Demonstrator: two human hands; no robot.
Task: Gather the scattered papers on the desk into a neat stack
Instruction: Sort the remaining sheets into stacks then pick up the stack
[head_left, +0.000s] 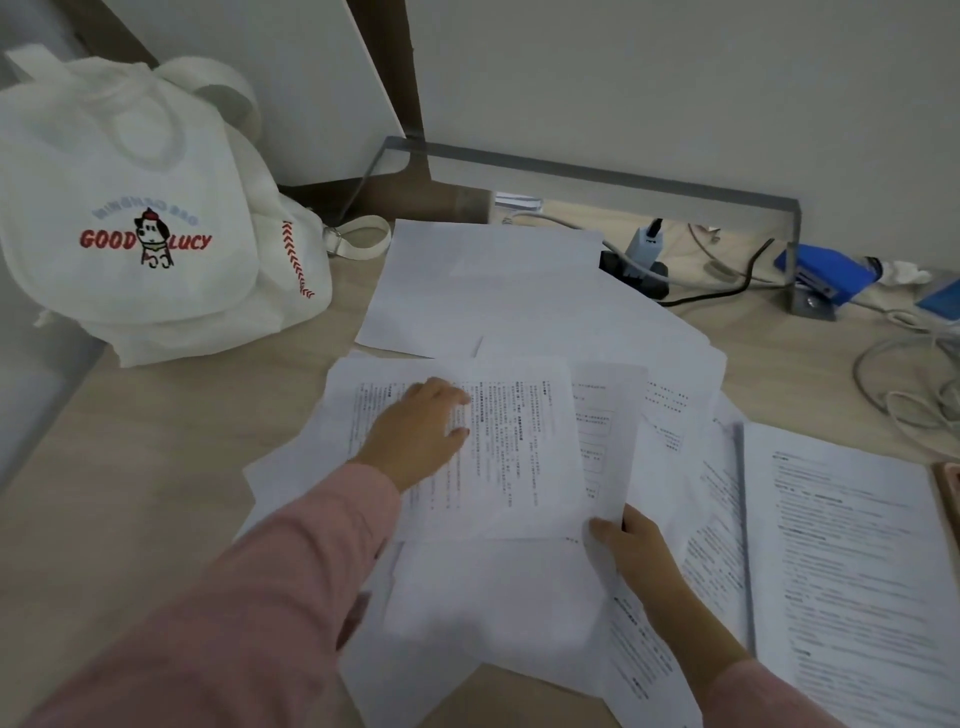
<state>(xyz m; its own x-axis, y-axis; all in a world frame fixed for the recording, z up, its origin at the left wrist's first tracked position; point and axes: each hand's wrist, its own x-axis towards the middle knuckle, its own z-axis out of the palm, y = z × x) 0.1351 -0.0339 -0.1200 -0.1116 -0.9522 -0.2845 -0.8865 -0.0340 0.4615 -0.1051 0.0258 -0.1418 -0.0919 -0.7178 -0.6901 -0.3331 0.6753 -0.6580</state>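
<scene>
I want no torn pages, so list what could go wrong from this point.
The right hand pinches only a corner of the printed sheet while the left hand presses on the pile; pulling may crease or tear it.
The blank sheets at the back reach the power strip; sweeping them could snag its cables.

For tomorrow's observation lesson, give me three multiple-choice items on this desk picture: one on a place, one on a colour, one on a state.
1. Where is the white bag? A left of the papers; B on them; C on a chair.
2. Colour of the sleeves? A green; B pink; C black.
3. The right hand? A hangs idle; B holds a pen; C pinches a sheet.
A: it stands at the far left. B: both show pink. C: it grips the sheet's corner.
</scene>
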